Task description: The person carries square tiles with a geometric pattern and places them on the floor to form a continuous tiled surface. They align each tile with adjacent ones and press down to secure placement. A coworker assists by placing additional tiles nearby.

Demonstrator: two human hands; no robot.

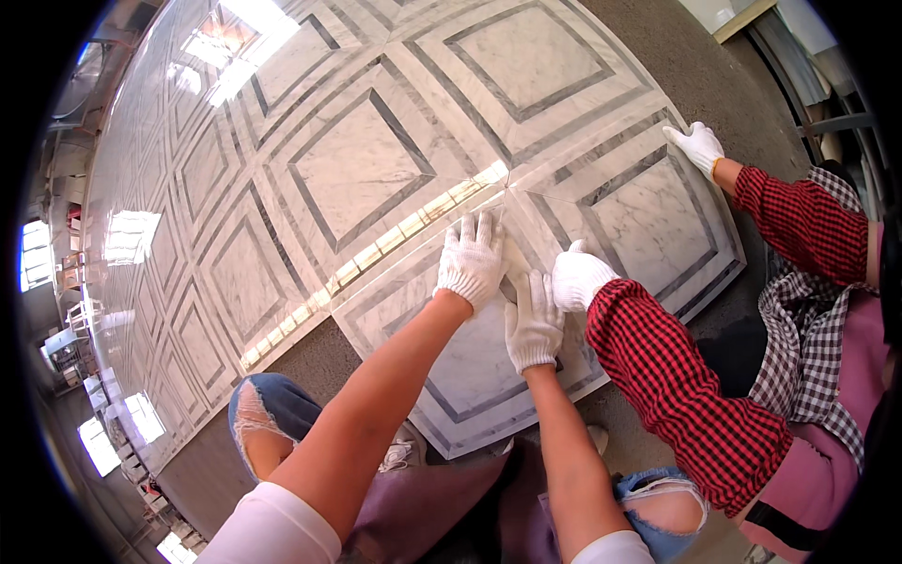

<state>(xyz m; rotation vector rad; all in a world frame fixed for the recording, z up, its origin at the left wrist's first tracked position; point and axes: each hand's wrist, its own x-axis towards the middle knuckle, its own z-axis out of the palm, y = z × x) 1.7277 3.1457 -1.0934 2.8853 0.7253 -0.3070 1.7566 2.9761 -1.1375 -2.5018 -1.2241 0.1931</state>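
My left hand (472, 258), in a white knit glove, lies flat with fingers stretched on a marble panel (470, 348) with grey inlaid frames. Close beside it, my right hand (534, 327), gloved too, rests on the marble with its fingers extended. A co-worker's white-gloved hand (580, 276) is right up against my right hand; whether they touch I cannot tell. The co-worker's other gloved hand (697, 150) is at the outer edge of the right-hand marble panel (648, 216). A bright yellowish segmented strip (376, 256) runs along the seam by my left fingers.
Patterned marble flooring (362, 174) spreads far to the left, reflecting windows. Rough grey-brown ground (676, 56) borders the panels. The co-worker, in red-and-black checked sleeves (676, 376), is close on my right. Long metal pieces (799, 70) stand at the upper right.
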